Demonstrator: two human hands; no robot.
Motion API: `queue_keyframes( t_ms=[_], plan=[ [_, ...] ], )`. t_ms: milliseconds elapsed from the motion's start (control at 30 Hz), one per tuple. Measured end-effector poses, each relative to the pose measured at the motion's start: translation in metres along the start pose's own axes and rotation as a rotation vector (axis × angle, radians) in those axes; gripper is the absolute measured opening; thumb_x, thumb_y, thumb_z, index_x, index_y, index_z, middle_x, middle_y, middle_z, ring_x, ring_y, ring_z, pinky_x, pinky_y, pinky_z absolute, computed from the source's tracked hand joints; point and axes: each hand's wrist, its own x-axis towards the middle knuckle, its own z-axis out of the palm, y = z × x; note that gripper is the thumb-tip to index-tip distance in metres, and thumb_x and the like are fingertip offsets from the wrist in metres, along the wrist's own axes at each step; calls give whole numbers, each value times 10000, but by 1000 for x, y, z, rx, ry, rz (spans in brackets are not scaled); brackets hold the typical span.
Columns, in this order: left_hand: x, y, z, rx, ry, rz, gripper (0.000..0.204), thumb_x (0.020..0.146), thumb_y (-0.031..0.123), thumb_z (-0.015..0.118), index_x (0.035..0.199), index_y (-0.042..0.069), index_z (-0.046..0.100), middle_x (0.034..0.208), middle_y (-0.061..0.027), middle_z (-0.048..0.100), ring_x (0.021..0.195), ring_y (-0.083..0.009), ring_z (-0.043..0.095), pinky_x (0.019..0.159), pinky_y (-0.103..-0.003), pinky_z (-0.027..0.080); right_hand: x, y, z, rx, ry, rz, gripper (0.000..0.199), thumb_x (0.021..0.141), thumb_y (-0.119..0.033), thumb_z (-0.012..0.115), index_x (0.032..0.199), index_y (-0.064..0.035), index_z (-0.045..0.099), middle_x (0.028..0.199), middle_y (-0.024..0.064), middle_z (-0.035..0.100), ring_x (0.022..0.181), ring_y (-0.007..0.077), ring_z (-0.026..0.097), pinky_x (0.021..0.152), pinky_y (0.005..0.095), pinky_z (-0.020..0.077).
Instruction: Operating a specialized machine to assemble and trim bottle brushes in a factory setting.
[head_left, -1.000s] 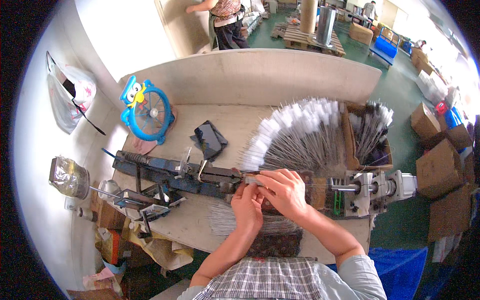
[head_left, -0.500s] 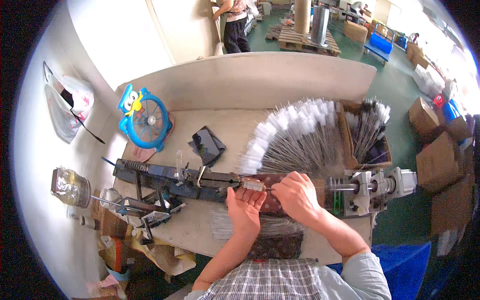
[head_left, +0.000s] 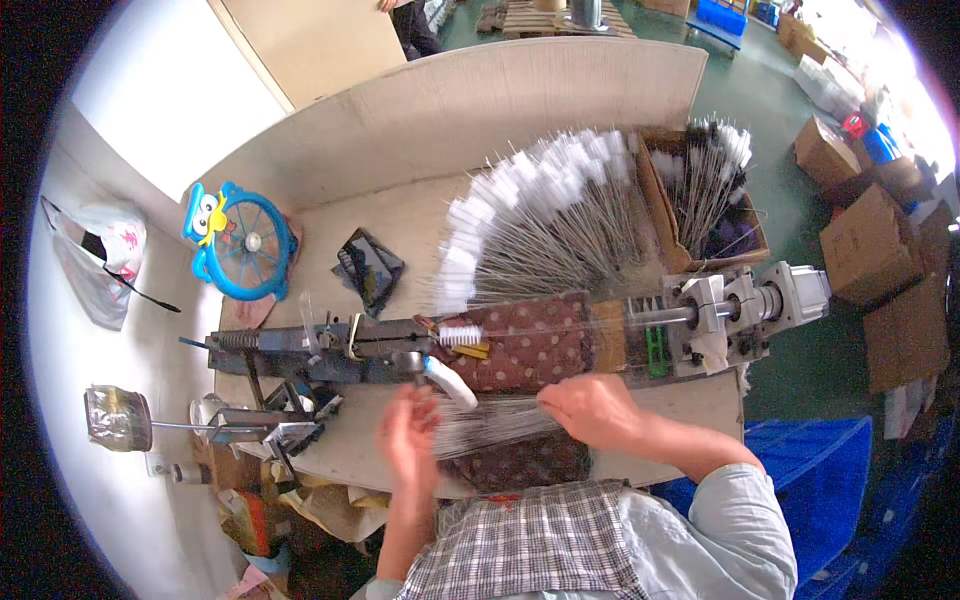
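Note:
My right hand is closed, its fingertips pressed together at the right end of a bundle of thin metal wires lying along the bench's near side. My left hand is smeared by motion beside a lever with a white handle; its fingers are unclear. Behind the lever, a white bristle piece sits at the right end of the long dark bench fixture. A brown dotted cloth lies right of it, with a thin wire or rod running above it toward the motor-end spindle.
Many finished white wire brushes fan out at the back. A cardboard box holds darker brushes. A blue toy-shaped fan and a dark pouch stand left. A blue crate is by the bench's right corner.
Both hands have left the white bristle piece in the fixture. The left moved left and nearer; the right moved down to the wires. The white-handled lever now shows, and the view has shifted.

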Motion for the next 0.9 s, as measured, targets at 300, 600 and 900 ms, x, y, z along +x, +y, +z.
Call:
queue_keyframes(
  t_ms=[300,600,900],
  plan=[
    [12,60,-253,-155,778,263,344,833,442,607,872,103,562,812,0,588,748,-126,542,610,-261,433,-2,-5,17,-105,-256,173,156,808,-241,549,826,-88,573,739,110,642,685,318,636,591,464,491],
    [12,49,-200,-172,963,364,334,849,412,577,913,83,574,839,-26,592,770,-144,558,702,-262,463,-1,-10,-6,-117,-287,279,222,806,-275,558,936,-100,600,889,114,639,840,295,620,680,444,488],
    [-4,-2,-24,-284,152,-193,167,887,185,515,977,48,543,874,-63,592,850,-178,578,767,-307,498,-3,25,1,-118,-246,261,232,809,-247,565,994,-115,613,879,67,621,863,260,613,691,409,501]
  ],
)
